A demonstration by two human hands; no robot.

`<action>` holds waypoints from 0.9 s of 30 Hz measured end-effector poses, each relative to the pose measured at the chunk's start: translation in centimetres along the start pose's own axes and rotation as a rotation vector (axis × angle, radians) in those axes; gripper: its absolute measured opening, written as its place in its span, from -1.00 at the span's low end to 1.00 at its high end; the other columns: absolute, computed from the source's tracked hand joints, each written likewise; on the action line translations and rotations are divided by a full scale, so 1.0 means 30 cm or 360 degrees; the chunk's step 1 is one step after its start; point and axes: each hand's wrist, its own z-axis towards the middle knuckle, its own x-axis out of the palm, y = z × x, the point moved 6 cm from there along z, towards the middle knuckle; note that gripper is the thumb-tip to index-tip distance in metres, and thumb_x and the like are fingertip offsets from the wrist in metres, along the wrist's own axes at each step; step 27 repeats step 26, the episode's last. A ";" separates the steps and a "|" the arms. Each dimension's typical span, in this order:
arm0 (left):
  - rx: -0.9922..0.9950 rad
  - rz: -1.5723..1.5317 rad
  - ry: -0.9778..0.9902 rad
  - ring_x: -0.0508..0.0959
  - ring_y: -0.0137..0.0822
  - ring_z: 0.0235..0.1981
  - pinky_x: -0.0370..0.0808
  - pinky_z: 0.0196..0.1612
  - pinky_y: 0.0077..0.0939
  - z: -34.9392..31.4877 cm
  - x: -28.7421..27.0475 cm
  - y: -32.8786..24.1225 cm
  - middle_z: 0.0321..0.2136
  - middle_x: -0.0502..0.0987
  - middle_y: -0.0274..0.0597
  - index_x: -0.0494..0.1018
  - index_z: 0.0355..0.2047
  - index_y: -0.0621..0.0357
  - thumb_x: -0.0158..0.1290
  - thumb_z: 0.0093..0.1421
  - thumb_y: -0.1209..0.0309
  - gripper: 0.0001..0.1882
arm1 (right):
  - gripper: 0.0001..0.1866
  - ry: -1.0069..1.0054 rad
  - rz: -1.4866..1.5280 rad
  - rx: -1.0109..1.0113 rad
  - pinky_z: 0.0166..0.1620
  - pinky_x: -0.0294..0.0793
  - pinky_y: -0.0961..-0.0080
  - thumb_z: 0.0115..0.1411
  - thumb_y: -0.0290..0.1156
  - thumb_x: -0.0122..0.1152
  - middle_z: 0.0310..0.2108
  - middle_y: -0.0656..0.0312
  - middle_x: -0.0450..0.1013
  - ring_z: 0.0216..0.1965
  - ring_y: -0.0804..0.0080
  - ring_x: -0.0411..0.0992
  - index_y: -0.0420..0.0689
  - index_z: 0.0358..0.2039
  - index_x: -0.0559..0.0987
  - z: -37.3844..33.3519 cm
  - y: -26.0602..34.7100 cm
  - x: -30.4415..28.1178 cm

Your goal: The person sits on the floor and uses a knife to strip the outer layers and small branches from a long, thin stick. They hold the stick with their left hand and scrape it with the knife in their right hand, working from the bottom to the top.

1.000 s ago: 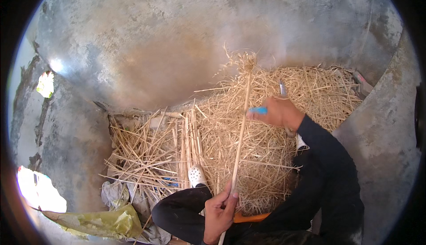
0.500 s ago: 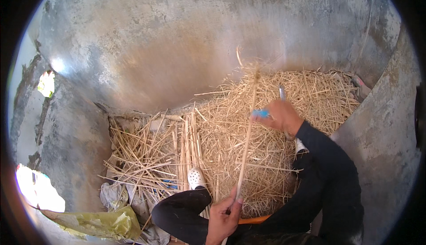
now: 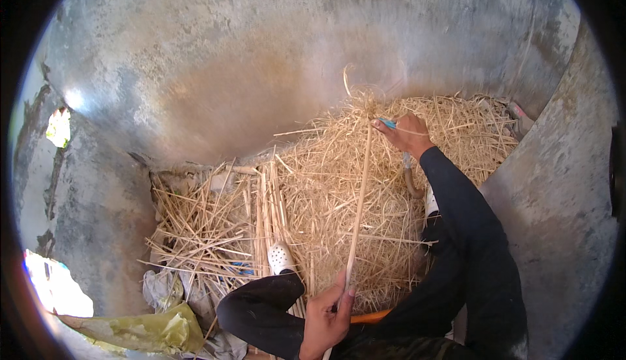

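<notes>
My left hand is closed around the near end of a long pale stick, at the lower middle. The stick slants up and away, with a frayed tuft of thin shavings about its far end. Up there my right hand is closed on a small blue tool, and its thumb is at the stick. Any blade on the tool is too small to make out. A curved brown handle with a metal part stands just below my right hand, apart from it.
Shavings are heaped along the concrete wall. Loose sticks lie at the left, and longer ones beside my white left clog. A yellowish sheet lies at the lower left. My bent legs frame the near side.
My right hand has moved up and away along the stick, from about its middle to near the frayed far end. My left hand keeps its hold in about the same place.
</notes>
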 end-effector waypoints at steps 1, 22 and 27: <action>-0.0117 -0.0111 0.0007 0.27 -0.66 -0.61 0.25 -0.53 -0.75 0.014 0.000 0.007 -0.65 0.33 -0.35 0.39 0.00 0.44 0.00 0.25 0.50 -0.66 | -0.12 -0.0025 0.0059 0.0024 -0.62 0.31 0.24 0.05 0.51 -0.18 -0.84 0.21 0.23 -0.75 0.31 0.30 -0.16 -0.85 0.35 0.005 0.012 -0.004; -0.0313 -0.1192 0.0009 0.16 -0.64 -0.75 0.12 -0.68 -0.78 0.046 -0.018 0.037 -0.66 0.19 -0.43 0.16 0.21 0.34 -0.12 0.31 0.45 -0.52 | -0.19 0.0148 0.0244 -0.0861 -0.69 0.16 0.33 -0.06 0.52 -0.03 -0.91 0.24 0.21 -0.85 0.27 0.22 -0.06 -0.88 0.39 -0.220 0.366 -0.056; -0.0313 -0.1218 0.0081 0.20 -0.61 -0.70 0.17 -0.68 -0.77 0.058 -0.019 0.052 -0.67 0.21 -0.40 0.09 0.28 0.21 -0.11 0.33 0.46 -0.48 | -0.22 0.0093 0.0123 -0.0946 -0.70 0.17 0.33 -0.08 0.53 -0.02 -0.90 0.30 0.26 -0.84 0.37 0.25 0.00 -0.89 0.40 -0.191 0.367 -0.030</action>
